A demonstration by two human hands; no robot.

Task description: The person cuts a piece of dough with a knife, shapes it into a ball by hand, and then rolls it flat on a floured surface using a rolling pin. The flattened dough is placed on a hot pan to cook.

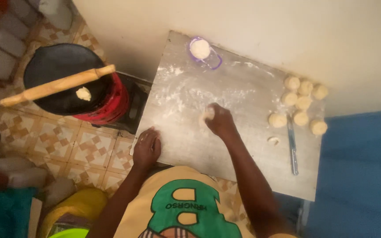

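Note:
A floured metal table top [243,145] lies in front of me. My right hand [220,121] presses on a pale dough ball [206,115] near the table's middle, fingers closed over it. At the near left edge of the table, my left hand [147,147] rests flat on the surface, holding nothing. Several round dough balls [301,103] sit in a cluster at the far right of the table, with one small dough scrap [273,141] below them.
A knife [292,147] lies by the dough balls. A small purple cup of flour [200,49] stands at the table's far edge. Left of the table, a wooden rolling pin [58,85] and a dough piece [84,93] lie on a black pan [62,77] over a red stove. Tiled floor below.

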